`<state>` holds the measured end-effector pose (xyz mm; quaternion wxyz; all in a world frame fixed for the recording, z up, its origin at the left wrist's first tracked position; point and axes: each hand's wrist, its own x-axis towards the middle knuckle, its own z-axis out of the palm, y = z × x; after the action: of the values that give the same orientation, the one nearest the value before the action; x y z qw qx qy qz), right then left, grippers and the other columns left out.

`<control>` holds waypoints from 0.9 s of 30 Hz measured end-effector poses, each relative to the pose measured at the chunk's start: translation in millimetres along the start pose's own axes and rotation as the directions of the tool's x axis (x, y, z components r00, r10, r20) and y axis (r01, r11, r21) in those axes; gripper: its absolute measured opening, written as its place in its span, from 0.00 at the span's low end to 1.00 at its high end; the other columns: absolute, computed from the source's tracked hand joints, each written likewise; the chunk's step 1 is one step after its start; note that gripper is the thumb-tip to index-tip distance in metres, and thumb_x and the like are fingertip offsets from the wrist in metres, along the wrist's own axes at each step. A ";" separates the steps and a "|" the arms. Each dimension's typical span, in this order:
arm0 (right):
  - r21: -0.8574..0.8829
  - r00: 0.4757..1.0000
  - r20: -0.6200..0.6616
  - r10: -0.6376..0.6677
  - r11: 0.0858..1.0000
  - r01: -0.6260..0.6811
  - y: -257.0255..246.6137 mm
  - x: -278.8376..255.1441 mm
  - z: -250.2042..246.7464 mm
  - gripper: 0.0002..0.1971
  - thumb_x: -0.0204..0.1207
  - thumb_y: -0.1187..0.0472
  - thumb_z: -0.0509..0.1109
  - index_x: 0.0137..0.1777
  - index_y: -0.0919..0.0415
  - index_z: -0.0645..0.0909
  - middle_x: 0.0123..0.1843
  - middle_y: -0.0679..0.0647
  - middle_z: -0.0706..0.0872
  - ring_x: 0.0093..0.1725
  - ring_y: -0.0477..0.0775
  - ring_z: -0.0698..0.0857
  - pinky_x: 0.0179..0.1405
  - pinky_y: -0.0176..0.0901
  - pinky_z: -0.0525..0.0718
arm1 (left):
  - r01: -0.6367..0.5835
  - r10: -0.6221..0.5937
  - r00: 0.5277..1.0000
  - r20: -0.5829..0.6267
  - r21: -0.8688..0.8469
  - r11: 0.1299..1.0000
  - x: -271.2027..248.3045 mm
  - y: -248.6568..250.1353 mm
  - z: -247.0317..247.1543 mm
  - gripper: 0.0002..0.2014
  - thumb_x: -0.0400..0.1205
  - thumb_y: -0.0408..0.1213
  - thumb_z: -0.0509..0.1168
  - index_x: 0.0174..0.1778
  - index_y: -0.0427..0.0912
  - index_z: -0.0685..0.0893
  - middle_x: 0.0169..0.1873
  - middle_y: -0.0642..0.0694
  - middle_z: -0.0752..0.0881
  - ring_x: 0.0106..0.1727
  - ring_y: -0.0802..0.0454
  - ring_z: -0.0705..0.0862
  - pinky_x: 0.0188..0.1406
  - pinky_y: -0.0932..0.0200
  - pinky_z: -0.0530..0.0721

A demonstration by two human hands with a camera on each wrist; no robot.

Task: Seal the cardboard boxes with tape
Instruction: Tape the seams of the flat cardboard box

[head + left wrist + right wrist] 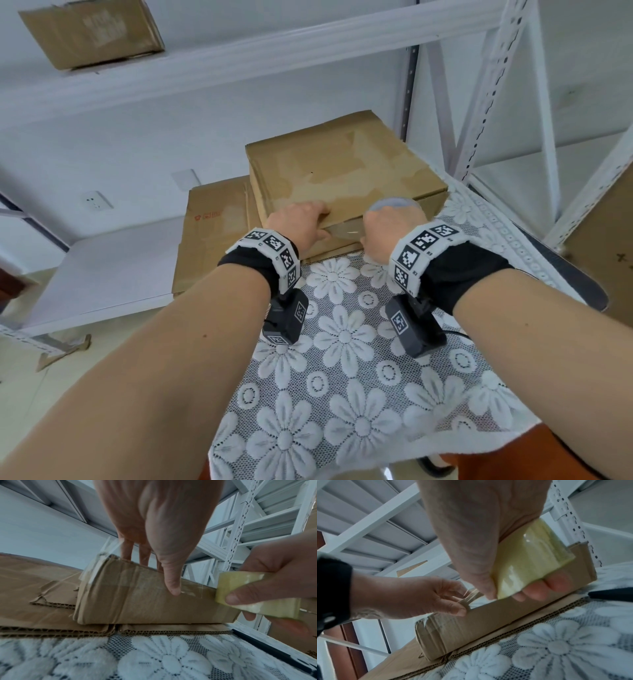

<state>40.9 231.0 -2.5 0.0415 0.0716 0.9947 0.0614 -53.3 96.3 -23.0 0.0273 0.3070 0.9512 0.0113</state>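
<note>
- So, far left we've got a flattened cardboard sheet (209,240) lying on the lace tablecloth (342,377), with the cardboard box (342,171) sitting partly on top of it, up against the white metal shelving (479,102).
- Our left hand (301,222) is on the box's near top edge: fingers straight and laid over the top, thumb (173,585) pointing down and pressing the front face right where the clear tape strip (188,593) starts. Nothing gripped, just flat pressing.
- Left forearm comes in low from the bottom left, wrist bent slightly down over the box edge.
- Between the two hands the clear strip stretches along the box's front face, stuck down by the thumb.
- Our right hand (383,233) is wrapped around the roll of tape (530,563), thumb on one side and fingers curled underneath, holding it snug against the box's front face just right of the left thumb.
- Right forearm angles in from the lower right, back of the hand facing up.
- Another cardboard box (92,31) sits on the upper shelf, top left.
</note>
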 end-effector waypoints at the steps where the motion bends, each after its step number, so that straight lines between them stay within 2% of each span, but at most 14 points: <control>1: 0.015 1.000 0.014 -0.011 1.000 0.011 1.2 -1.8 -0.7 0.14 0.78 0.58 0.62 0.32 0.60 0.69 0.29 0.50 0.73 0.30 0.50 0.75 0.38 0.41 0.77 | 0.001 -0.001 1.000 0.002 -0.001 1.000 0.3 0.1 -0.1 0.26 0.82 0.52 0.67 0.76 0.52 0.72 0.66 0.49 0.83 0.64 0.46 0.82 0.59 0.46 0.84; 3: 0.025 0.998 0.061 -0.018 1.000 0.017 3.6 -3.1 -1.7 0.13 0.76 0.57 0.63 0.32 0.59 0.69 0.30 0.50 0.76 0.29 0.48 0.74 0.31 0.38 0.73 | 0.002 -0.002 1.000 0.002 0.002 1.000 0.6 0.4 0.1 0.26 0.82 0.51 0.67 0.76 0.52 0.72 0.66 0.49 0.83 0.64 0.46 0.82 0.59 0.46 0.84; 5: 0.029 0.993 0.118 -0.011 1.000 0.008 5.9 -2.5 -3.7 0.10 0.77 0.57 0.62 0.39 0.64 0.76 0.36 0.53 0.82 0.34 0.51 0.79 0.29 0.38 0.73 | 0.008 -0.008 1.000 -0.001 0.008 1.000 0.4 1.0 1.2 0.26 0.82 0.51 0.67 0.77 0.52 0.71 0.67 0.49 0.82 0.65 0.46 0.82 0.59 0.46 0.83; 7: 0.063 0.976 0.219 0.005 0.998 -0.019 7.8 -1.4 -6.5 0.12 0.78 0.58 0.62 0.52 0.67 0.79 0.46 0.57 0.85 0.44 0.56 0.84 0.35 0.43 0.78 | 0.014 -0.014 1.000 -0.010 0.011 1.000 0.2 1.4 1.7 0.26 0.83 0.51 0.66 0.77 0.53 0.71 0.68 0.49 0.81 0.66 0.46 0.81 0.58 0.47 0.82; 9: 0.077 0.960 0.281 0.019 0.996 -0.042 8.5 -1.3 -9.2 0.14 0.78 0.60 0.61 0.59 0.66 0.78 0.53 0.58 0.85 0.50 0.58 0.84 0.41 0.45 0.79 | 0.018 -0.017 1.000 -0.014 0.011 1.000 0.2 1.1 2.0 0.26 0.83 0.51 0.67 0.77 0.53 0.71 0.68 0.49 0.82 0.65 0.46 0.81 0.57 0.48 0.82; 12: 0.072 0.966 0.257 0.023 0.996 -0.043 7.8 -2.3 -9.2 0.15 0.78 0.62 0.60 0.62 0.66 0.77 0.55 0.58 0.84 0.51 0.58 0.84 0.45 0.47 0.81 | 0.024 -0.024 1.000 -0.013 0.006 1.000 0.1 1.0 1.9 0.26 0.83 0.51 0.67 0.76 0.53 0.71 0.66 0.49 0.82 0.64 0.46 0.82 0.57 0.48 0.83; 14: 0.056 0.983 0.182 0.041 0.997 -0.052 8.0 -3.7 -5.4 0.16 0.78 0.61 0.59 0.63 0.67 0.76 0.53 0.59 0.85 0.47 0.57 0.84 0.42 0.45 0.82 | 0.026 -0.026 1.000 -0.015 0.005 1.000 -0.2 2.1 2.0 0.25 0.83 0.51 0.67 0.76 0.53 0.72 0.66 0.49 0.83 0.63 0.46 0.82 0.57 0.48 0.83; 16: 0.012 0.997 0.053 0.051 0.999 -0.052 6.6 -6.0 -1.4 0.13 0.78 0.61 0.59 0.57 0.65 0.78 0.46 0.56 0.85 0.38 0.53 0.82 0.34 0.41 0.79 | 0.026 -0.026 0.999 -0.018 -0.008 1.000 -0.4 2.9 1.3 0.25 0.83 0.50 0.67 0.75 0.53 0.72 0.66 0.49 0.83 0.63 0.46 0.82 0.56 0.48 0.83; 17: -0.026 0.999 -0.020 0.049 0.998 -0.049 5.9 -7.0 0.1 0.09 0.78 0.61 0.59 0.51 0.63 0.80 0.40 0.54 0.84 0.34 0.50 0.80 0.31 0.40 0.76 | 0.027 -0.027 0.999 -0.019 -0.018 0.999 -0.8 3.1 0.4 0.24 0.83 0.49 0.67 0.75 0.53 0.72 0.66 0.49 0.83 0.63 0.46 0.82 0.56 0.48 0.83; 19: -0.115 0.991 -0.131 0.041 0.992 -0.056 3.3 -7.5 1.4 0.09 0.77 0.64 0.59 0.37 0.60 0.77 0.35 0.52 0.84 0.32 0.50 0.81 0.31 0.39 0.76 | 0.027 -0.028 0.999 -0.021 -0.026 0.999 -1.5 2.9 -0.5 0.24 0.83 0.49 0.67 0.75 0.53 0.73 0.66 0.48 0.83 0.63 0.46 0.83 0.57 0.48 0.83; 22: -0.163 0.987 -0.138 0.077 0.982 -0.100 4.6 -4.5 -0.6 0.12 0.74 0.67 0.59 0.29 0.60 0.74 0.30 0.49 0.82 0.30 0.48 0.80 0.36 0.39 0.79 | 0.026 -0.026 0.999 -0.026 -0.024 0.999 -2.8 3.1 -0.2 0.25 0.82 0.50 0.68 0.75 0.53 0.73 0.65 0.48 0.84 0.63 0.46 0.83 0.56 0.49 0.83; 25: -0.127 0.990 -0.105 0.097 0.986 -0.110 5.7 -2.1 -1.3 0.14 0.75 0.68 0.59 0.27 0.58 0.72 0.26 0.48 0.77 0.25 0.47 0.73 0.28 0.36 0.70 | 0.019 -0.019 0.999 -0.028 -0.018 1.000 -2.8 2.4 -0.2 0.25 0.82 0.51 0.68 0.75 0.53 0.73 0.65 0.48 0.84 0.62 0.46 0.83 0.54 0.49 0.82; 27: -0.116 0.989 -0.110 0.098 0.987 -0.111 6.5 -1.9 -0.7 0.16 0.76 0.68 0.59 0.26 0.59 0.71 0.25 0.49 0.75 0.24 0.47 0.72 0.27 0.37 0.68 | 0.013 -0.013 1.000 -0.026 -0.022 1.000 -1.4 2.0 0.3 0.25 0.82 0.50 0.68 0.74 0.52 0.73 0.65 0.48 0.84 0.62 0.46 0.83 0.55 0.48 0.83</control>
<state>43.6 237.0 -0.8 -0.0091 0.1178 0.9848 0.1275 -51.0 97.1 -23.2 0.0183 0.3004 0.9533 0.0256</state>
